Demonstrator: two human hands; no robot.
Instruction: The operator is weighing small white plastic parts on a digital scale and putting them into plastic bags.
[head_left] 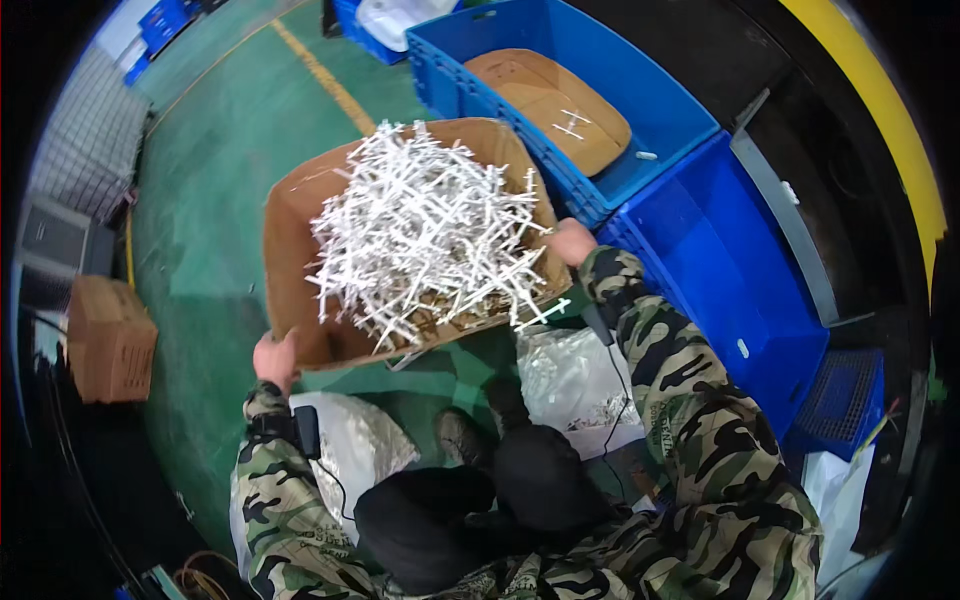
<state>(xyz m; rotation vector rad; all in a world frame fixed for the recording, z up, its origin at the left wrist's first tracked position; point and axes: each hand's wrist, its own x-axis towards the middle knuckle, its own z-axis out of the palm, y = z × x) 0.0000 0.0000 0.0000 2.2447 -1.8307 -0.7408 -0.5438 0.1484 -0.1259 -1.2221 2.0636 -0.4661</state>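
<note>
An open brown cardboard box (289, 235) is in front of me, heaped with many thin white branching plastic pieces (420, 235). My left hand (275, 360) grips its near left corner, fingers closed on the rim. At the right side, my right hand (572, 242) is closed on the box's edge; its fingertips are partly hidden. Some white pieces stick out over the near right rim. The underside of the box cannot be seen.
To the right are a blue crate (660, 100) with a cardboard sheet (540, 85) inside and a deeper-blue bin (720, 260). White bags (350, 435) stand near my feet. A closed carton (110, 340) sits at left on the green floor (205, 230).
</note>
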